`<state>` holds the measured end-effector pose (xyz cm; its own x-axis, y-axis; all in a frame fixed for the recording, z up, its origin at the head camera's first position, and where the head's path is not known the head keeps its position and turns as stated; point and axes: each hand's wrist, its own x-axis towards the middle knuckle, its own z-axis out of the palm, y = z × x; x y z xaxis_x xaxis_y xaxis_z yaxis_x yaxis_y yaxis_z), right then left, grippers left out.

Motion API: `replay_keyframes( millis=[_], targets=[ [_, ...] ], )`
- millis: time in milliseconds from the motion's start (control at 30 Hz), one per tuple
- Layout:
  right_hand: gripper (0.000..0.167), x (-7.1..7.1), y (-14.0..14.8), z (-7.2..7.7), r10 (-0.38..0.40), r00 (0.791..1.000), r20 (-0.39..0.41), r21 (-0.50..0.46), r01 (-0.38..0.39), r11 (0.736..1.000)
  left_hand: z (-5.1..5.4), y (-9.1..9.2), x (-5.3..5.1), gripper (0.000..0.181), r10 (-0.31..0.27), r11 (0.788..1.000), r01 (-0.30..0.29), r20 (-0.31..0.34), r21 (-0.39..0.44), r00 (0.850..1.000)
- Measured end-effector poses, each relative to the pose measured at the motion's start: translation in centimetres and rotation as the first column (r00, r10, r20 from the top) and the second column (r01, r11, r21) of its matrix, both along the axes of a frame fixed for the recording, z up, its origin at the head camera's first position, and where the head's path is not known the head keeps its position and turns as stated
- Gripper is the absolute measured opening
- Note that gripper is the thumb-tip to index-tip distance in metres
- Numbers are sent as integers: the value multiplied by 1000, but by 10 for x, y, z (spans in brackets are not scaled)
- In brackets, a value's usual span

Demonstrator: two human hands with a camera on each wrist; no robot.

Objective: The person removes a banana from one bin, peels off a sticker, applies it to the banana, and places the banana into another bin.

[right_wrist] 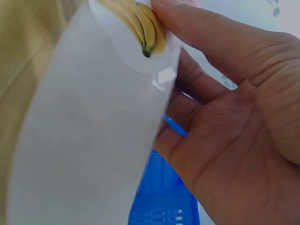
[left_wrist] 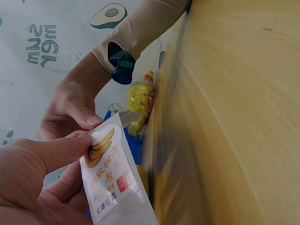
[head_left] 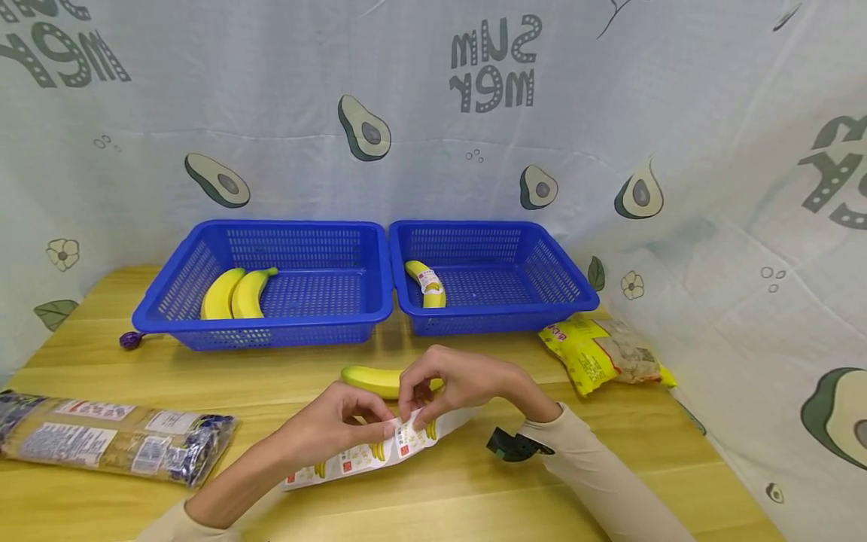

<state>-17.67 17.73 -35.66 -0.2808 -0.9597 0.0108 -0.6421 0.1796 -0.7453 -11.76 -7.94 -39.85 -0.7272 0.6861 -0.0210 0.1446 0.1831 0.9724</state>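
Near the loose banana point(head_left: 372, 380), the sticker strip point(head_left: 359, 461) is pinched by fingers of the left hand point(head_left: 328, 425) and right hand point(head_left: 460, 382) — maybe so it's kept steady.

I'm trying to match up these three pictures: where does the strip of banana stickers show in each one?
Head: the strip of banana stickers is at lower centre, slanting up to the right.
Left wrist: the strip is left of centre, running down to the bottom edge.
Right wrist: the strip fills much of the left half, top to bottom.
Shared landmark: the right hand, visible in all three views.
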Motion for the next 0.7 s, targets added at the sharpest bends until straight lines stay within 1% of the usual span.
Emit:
replay_keyframes(
  millis=[200,433,600,700],
  targets=[
    [10,-1,3,3,-45,999,11,36,44,998,1,0,0,15,11,1000,-11,2,15,1000],
    [9,-2,6,3,-86,996,37,77,83,994,-3,-1,-1,14,10,998,-10,0,55,1000],
    [10,-4,9,2,-96,995,17,106,94,990,-4,-1,-1,14,15,999,-13,-31,53,999],
    [10,-5,11,3,-94,995,-19,107,95,990,-5,0,-2,14,30,999,-28,-49,37,998]
  ],
)
